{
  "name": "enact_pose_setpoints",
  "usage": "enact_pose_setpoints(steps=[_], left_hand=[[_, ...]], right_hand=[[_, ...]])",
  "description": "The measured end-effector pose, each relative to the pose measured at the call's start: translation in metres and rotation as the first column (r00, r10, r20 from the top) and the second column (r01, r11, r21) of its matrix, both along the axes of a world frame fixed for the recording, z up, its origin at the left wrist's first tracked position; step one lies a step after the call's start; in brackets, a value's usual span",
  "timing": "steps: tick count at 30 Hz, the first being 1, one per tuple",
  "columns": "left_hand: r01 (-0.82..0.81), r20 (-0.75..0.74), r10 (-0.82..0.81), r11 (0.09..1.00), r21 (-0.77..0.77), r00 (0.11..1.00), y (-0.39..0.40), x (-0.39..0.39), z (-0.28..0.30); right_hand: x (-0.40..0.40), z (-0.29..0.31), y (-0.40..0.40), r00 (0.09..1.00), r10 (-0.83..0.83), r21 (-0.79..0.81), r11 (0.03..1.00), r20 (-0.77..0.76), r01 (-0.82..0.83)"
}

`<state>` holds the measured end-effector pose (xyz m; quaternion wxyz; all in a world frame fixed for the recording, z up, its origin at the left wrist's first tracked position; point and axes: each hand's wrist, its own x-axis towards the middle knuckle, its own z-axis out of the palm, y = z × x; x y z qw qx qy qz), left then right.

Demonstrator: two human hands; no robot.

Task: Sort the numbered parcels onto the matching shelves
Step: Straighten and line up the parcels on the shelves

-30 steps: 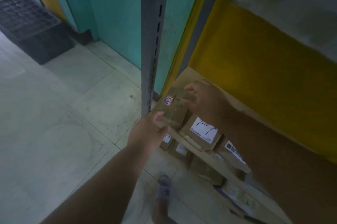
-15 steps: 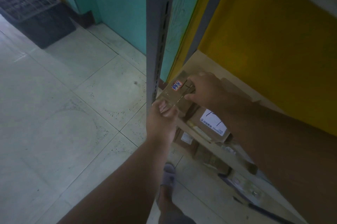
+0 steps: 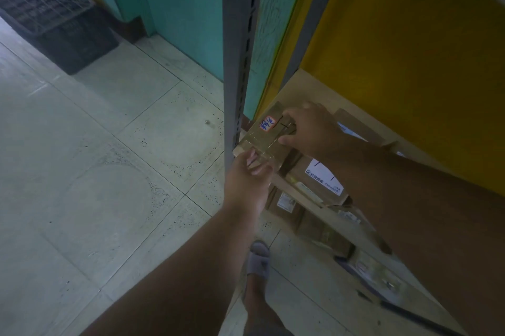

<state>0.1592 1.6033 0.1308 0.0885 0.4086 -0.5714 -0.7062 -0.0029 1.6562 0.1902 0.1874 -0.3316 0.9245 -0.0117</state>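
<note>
A small taped brown parcel (image 3: 261, 135) with a white sticker bearing blue writing sits at the left end of the shelf board (image 3: 308, 89), against the grey upright post. My left hand (image 3: 250, 177) grips its near corner, fingers curled over the edge. My right hand (image 3: 308, 128) holds its far side, thumb and fingers around it. Beside it lies a second brown parcel (image 3: 319, 179) with a white label and pen marks, partly hidden by my right forearm.
The grey slotted post (image 3: 237, 56) stands just left of the parcel. More parcels (image 3: 289, 204) sit on a lower level. A teal wall and yellow panel back the rack. A black crate (image 3: 52, 13) rests on the tiled floor at far left. My sandalled foot (image 3: 259, 259) is below.
Both hands and the small parcel have shifted slightly deeper onto the shelf end beside the post. My left hand has closed over the parcel's near corner.
</note>
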Motion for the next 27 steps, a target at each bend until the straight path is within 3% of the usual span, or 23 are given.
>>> enact_pose_setpoints(steps=[7,14,19,22,27], left_hand=[[0.082,0.052,-0.081,0.997,-0.008,0.995,-0.001,0.007,0.001],[0.234,0.178,-0.244,0.969,0.075,0.953,0.023,0.006,0.013],[0.009,0.217,-0.057,0.976,0.217,0.975,0.061,-0.004,0.014],[-0.084,0.210,0.032,0.966,0.245,0.977,0.080,-0.010,0.011],[-0.175,0.218,0.130,0.963,0.203,0.967,0.095,-0.008,0.009]], right_hand=[[0.002,0.013,0.003,0.998,-0.033,-0.015,0.999,0.054,0.034],[-0.015,0.045,0.069,0.989,-0.090,-0.044,0.995,-0.114,0.086],[-0.043,0.039,0.097,0.989,-0.136,0.055,0.989,-0.058,0.139],[-0.043,0.026,0.105,0.990,-0.132,-0.025,0.991,0.040,0.133],[-0.039,0.023,0.105,0.998,-0.056,-0.113,0.992,0.041,0.060]])
